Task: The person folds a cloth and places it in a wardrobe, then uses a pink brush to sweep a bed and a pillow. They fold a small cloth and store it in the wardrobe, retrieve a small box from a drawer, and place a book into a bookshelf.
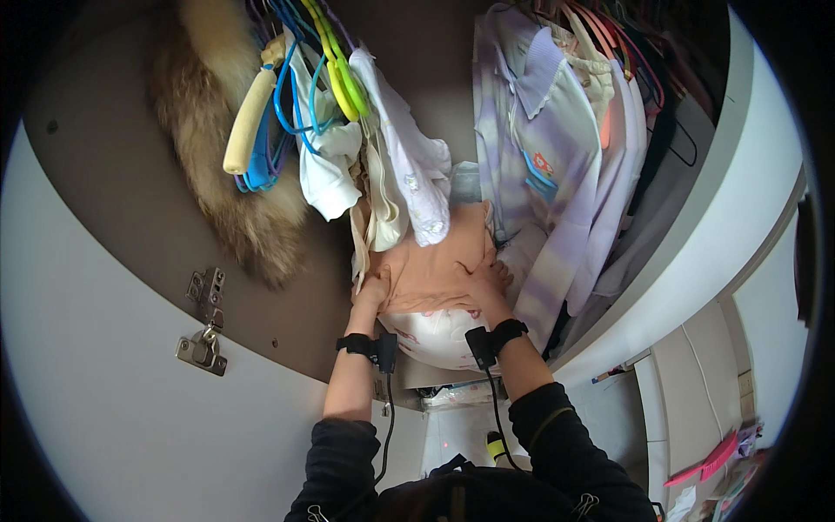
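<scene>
Inside a wardrobe, a folded peach-orange cloth garment (430, 265) lies on a rounded white bundle (444, 335) with a reddish print. My left hand (374, 287) grips the garment's left side, and its fingers are partly hidden. On the opposite side, my right hand (489, 277) holds the cloth with its thumb on top and the fingers at the edge. A grey-blue folded cloth (465, 183) shows behind the garment. Just above my left hand hang cream fabric strips (385, 222) and a white-lilac garment (409, 152).
A brown fur piece (222, 174) hangs at the left beside blue hangers (283, 104) and yellow-green hangers (339, 70). Lilac-and-white shirts (539, 130) hang at the right. White open doors (174, 418) with metal hinges (203, 351) flank the wardrobe. A pink comb-like item (709, 459) lies lower right.
</scene>
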{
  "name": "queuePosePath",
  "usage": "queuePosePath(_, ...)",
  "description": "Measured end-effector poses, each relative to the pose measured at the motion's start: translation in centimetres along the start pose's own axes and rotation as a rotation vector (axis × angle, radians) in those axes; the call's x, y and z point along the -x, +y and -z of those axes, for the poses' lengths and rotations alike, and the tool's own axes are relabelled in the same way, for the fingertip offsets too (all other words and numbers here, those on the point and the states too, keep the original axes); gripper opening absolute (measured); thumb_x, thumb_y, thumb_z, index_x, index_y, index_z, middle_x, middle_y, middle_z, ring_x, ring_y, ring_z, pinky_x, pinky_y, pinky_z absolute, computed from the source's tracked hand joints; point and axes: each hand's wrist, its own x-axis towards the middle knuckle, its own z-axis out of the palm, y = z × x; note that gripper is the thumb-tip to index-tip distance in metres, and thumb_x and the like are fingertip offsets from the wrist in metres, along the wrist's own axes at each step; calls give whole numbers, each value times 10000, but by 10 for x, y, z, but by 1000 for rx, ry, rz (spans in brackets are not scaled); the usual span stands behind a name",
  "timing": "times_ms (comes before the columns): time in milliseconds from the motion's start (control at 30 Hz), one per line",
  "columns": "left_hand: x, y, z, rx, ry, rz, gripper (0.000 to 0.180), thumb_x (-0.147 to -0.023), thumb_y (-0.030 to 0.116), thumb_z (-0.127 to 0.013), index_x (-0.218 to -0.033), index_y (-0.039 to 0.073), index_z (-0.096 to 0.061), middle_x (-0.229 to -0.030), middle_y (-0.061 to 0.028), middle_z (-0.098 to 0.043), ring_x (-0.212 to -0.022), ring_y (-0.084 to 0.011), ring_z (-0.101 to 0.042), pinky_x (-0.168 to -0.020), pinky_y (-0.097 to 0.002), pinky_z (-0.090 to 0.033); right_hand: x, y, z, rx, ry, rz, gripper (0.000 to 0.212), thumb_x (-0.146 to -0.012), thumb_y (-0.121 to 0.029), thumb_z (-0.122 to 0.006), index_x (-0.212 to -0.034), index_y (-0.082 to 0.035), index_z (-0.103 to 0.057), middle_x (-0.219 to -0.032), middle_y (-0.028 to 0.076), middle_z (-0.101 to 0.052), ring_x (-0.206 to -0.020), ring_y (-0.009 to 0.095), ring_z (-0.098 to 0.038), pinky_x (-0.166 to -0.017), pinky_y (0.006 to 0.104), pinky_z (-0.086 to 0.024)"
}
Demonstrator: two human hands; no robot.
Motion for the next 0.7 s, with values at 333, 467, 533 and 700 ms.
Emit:
queuePosePath(333,28,14,-17,347,126,-104,349,-939,265,-457,-1123,-20,-536,-1115,-264,-591,-1052,-445,-545,-886,-480,-434,-27,7,26,-456,138,207,581,-826,-181,-596,-1348,-68,-367,-1278,216,-484,-1147,358,-499,-944,432,-416)
queuePosePath(467,57,24,-29,205,284,-269,453,-900,253,-524,-1246,-34,-464,-1213,-260,-522,-1186,-413,-437,-999,-492,-312,-5,16,11,36,582,291,656,-827,-262,-605,-1394,-70,-335,-1381,224,-388,-1254,370,-402,-1028,465,-339)
queuePosePath(533,81,31,-39,-114,176,-322,600,-880,322,-520,-1374,25,-353,-1314,-233,-431,-1306,-406,-269,-1069,-574,-123,16,22,-6,-88,438,553,687,-838,-300,-611,-1410,-58,-319,-1429,241,-305,-1313,406,-291,-1061,521,-247)
queuePosePath(700,113,27,-56,-217,304,-426,706,-839,385,-543,-1434,90,-302,-1441,-215,-279,-1371,-388,-158,-1094,-594,-18,41,42,-36,25,244,769,675,-854,-397,-573,-1385,-29,-376,-1459,264,-249,-1358,414,-220,-1092,551,-160)
